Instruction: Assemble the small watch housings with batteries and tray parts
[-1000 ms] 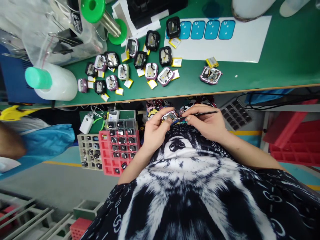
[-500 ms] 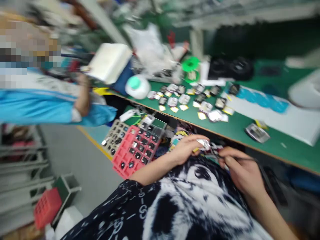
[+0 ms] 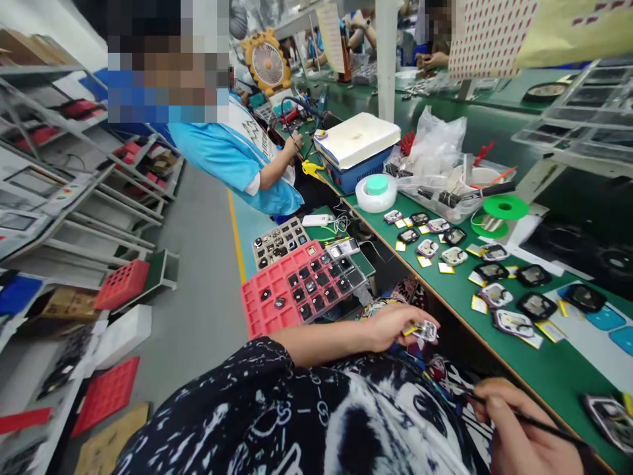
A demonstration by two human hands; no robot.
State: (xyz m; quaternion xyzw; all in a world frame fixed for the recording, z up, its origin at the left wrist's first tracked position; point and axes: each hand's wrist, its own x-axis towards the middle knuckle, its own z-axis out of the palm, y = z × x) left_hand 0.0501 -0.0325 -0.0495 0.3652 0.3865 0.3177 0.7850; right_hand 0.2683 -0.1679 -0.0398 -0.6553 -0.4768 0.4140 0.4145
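Observation:
My left hand point(image 3: 390, 324) is closed round a small silvery watch case point(image 3: 426, 331), its open inside showing and a yellow-edged piece hanging at its side. Lower right, my right hand point(image 3: 519, 422) pinches a thin black pen-like tool point(image 3: 546, 427); its tip points left toward my lap, apart from the case. I cannot tell exactly what kind of tool it is. On the green bench point(image 3: 558, 359), several similar watch cases point(image 3: 496, 295) lie open with small yellow-and-white battery-like pieces beside them.
Left of my lap are a red tray point(image 3: 257, 300) with small dark parts and a beige tray point(image 3: 281, 241). A green spool point(image 3: 505, 207), a white round container point(image 3: 376, 192) and a plastic bin point(image 3: 457, 208) stand on the bench. A co-worker in a blue top point(image 3: 222, 158) works farther along.
My view has swung left and up, showing more of the co-worker and shelves. The tool in my right hand has drawn away from the watch case; my left hand still holds the case.

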